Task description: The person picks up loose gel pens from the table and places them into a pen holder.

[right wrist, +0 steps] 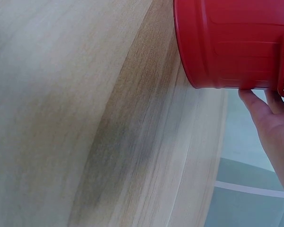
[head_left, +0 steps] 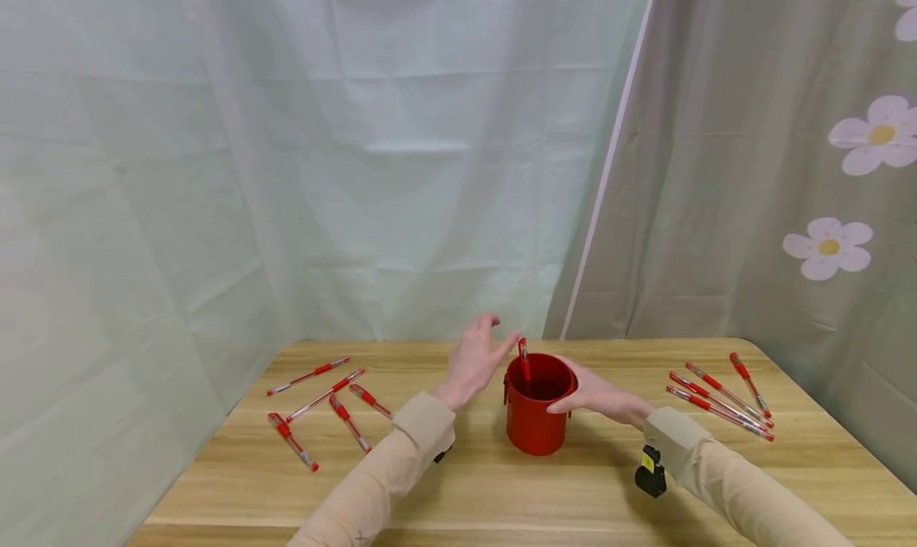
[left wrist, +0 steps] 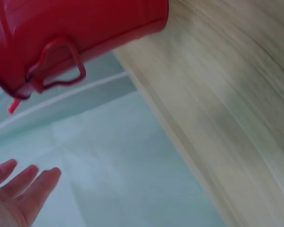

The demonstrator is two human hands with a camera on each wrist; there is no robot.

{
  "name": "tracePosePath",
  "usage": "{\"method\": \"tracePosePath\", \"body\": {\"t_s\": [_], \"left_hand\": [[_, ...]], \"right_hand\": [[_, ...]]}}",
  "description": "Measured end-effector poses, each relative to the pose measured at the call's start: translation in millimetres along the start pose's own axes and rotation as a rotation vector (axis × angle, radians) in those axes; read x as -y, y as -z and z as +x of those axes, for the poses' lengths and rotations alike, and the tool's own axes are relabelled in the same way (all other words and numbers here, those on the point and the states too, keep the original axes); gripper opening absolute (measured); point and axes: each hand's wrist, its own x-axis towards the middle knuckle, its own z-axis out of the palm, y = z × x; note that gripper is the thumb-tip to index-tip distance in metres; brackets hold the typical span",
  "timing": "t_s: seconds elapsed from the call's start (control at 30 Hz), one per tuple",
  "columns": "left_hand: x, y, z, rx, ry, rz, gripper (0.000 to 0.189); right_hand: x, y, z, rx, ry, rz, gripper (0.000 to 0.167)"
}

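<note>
A red metal bucket (head_left: 537, 426) with small side handles stands upright on the table. One red gel pen (head_left: 525, 362) stands in it, its top poking above the far rim. My right hand (head_left: 596, 392) holds the bucket from the right, thumb at the front and fingers round the back; in the right wrist view its fingers (right wrist: 256, 106) reach along the wall. To the left of the rim is my left hand (head_left: 474, 361), empty, thumb near the pen's top. Its spread fingers (left wrist: 40, 187) are apart from the bucket in the left wrist view.
Several red pens (head_left: 342, 384) lie scattered on the left of the wooden table (head_left: 473, 499). On the right lies another group of pens (head_left: 716, 400), some close together. Curtains (head_left: 444, 212) hang behind the table's back edge.
</note>
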Motion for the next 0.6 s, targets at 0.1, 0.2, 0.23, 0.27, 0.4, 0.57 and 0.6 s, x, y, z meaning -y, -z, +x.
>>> {"method": "tracePosePath", "body": {"t_s": [0.1, 0.2, 0.23, 0.27, 0.4, 0.57, 0.6], "left_hand": [[6.6, 7.4, 2.3, -0.051, -0.003, -0.03, 0.049], [15.7, 13.9, 2.5, -0.089, 0.0, -0.048, 0.048], [19.1, 15.6, 2.4, -0.104, -0.001, -0.044, 0.046], [22.6, 17.3, 2.2, -0.12, -0.002, -0.036, 0.044], [36.7, 22.1, 0.3, -0.174, 0.008, 0.023, 0.035], [50.9, 26.0, -3.4, -0.184, 0.073, 0.07, 0.035], [53.1, 26.9, -4.1, -0.179, 0.084, 0.074, 0.037]], "right_hand": [[2, 0, -0.1, -0.001, -0.006, 0.004, 0.068], [2, -1, -0.4, 0.001, -0.003, 0.01, 0.069], [3, -1, -0.4, 0.002, -0.002, 0.012, 0.069], [3, -1, -0.4, 0.002, -0.001, 0.012, 0.069], [3, -1, -0.9, 0.003, 0.007, 0.01, 0.069], [2, 0, -1.6, -0.011, -0.001, -0.013, 0.069], [2, 0, -1.6, -0.014, -0.002, -0.017, 0.07]]}}
